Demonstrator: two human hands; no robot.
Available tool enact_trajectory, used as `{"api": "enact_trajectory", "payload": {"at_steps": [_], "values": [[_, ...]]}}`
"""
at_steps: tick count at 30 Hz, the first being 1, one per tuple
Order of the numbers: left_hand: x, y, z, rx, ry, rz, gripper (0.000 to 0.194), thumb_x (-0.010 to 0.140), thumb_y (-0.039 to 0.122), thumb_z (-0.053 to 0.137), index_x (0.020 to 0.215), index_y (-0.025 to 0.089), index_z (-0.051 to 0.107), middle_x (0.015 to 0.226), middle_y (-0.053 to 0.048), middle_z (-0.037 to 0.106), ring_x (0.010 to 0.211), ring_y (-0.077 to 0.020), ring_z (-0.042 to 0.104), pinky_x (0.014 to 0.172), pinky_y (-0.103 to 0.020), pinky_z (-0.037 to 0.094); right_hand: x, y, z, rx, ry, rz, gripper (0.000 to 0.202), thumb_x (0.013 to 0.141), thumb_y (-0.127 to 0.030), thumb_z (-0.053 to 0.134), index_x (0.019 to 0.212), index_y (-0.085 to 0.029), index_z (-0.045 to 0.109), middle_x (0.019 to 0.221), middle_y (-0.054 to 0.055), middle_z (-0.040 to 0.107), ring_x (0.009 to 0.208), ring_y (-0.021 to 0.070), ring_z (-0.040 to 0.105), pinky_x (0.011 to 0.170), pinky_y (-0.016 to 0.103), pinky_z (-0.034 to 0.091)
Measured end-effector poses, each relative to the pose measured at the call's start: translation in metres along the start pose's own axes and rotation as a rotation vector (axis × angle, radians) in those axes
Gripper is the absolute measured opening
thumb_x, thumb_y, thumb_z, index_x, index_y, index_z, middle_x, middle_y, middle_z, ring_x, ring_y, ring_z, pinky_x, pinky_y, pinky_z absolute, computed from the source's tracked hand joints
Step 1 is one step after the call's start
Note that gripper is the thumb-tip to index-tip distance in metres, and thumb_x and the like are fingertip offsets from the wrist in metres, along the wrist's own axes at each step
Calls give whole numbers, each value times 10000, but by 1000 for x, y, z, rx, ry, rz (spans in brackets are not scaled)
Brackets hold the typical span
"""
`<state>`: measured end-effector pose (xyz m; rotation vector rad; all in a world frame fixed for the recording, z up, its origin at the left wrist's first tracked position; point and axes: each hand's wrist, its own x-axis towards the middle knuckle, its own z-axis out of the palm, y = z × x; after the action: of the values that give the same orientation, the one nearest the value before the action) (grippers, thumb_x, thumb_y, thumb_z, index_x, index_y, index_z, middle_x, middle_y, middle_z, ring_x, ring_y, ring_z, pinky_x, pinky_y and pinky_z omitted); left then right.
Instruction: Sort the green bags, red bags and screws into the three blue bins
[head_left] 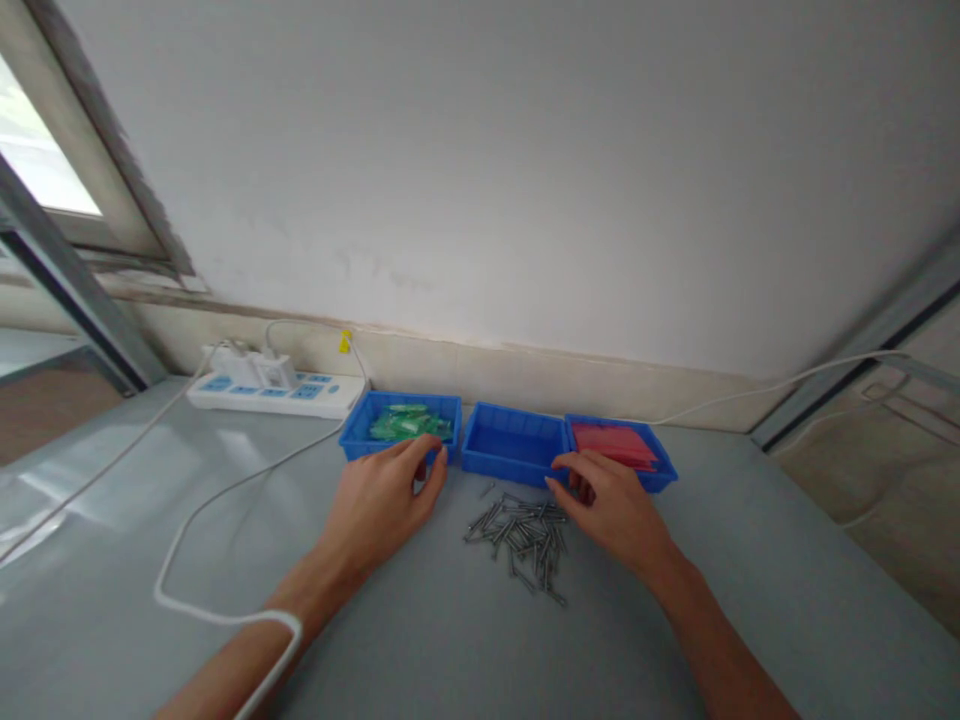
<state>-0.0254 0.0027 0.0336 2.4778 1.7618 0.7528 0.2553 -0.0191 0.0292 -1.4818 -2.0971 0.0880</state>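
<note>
metal fasteners (527, 530) lie heaped on the table (450, 640) between the left hand (386, 497) — whether its fingertips meet, i cannot tell — and the right hand (619, 507), thumb and forefinger slightly apart, beside the middle blue tray (501, 467).

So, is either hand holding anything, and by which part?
Nothing visibly held: the left hand is by the blue bin of green pieces, the right hand beside the metal fasteners. Something small could be hidden, though.

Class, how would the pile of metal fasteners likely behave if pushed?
The metal fasteners would probably spread, since they lie loose on the grey table. Single ones may roll, being slim and rod-like; crossed ones might drag neighbours along.
</note>
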Motion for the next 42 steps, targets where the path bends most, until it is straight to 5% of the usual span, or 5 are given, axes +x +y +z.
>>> {"api": "enact_trajectory", "payload": {"at_steps": [10,18,27,33,42], "values": [[7,-31,-14,222,-199,-254,311,888,402,585,1143,225,605,775,-73,745,761,-320,735,607,-321,467,-5,-5,21,-41,202,34,280,965,-326,554,1137,-171,712,785,55,708,629,203,645,671,338,522],[10,-40,-28,110,-32,-223,255,909,462,658,1006,227,641,804,-32,780,789,-279,747,640,-302,466,-7,-16,23,107,272,-54,229,965,-310,542,1083,-204,706,715,24,689,511,155,566,587,313,510],[-10,-2,-16,-47,174,345,304,1020,494,515,1050,223,652,716,11,738,615,-154,691,618,-240,479,-2,-39,14,927,145,360,423,902,-569,602,1179,-261,519,788,8,704,503,187,659,455,294,531],[-16,11,-3,-51,206,488,332,1052,461,451,1028,205,660,683,-3,716,587,-153,688,603,-243,502,0,-37,14,910,136,470,502,792,-473,738,1199,-253,544,834,38,750,683,259,727,574,357,603],[-9,24,-2,-798,304,-36,552,773,530,805,1079,241,449,867,17,692,719,-153,686,653,-272,576,6,-28,6,1196,200,598,480,659,-341,835,1071,-220,621,620,-35,689,420,169,607,431,281,512]]}}
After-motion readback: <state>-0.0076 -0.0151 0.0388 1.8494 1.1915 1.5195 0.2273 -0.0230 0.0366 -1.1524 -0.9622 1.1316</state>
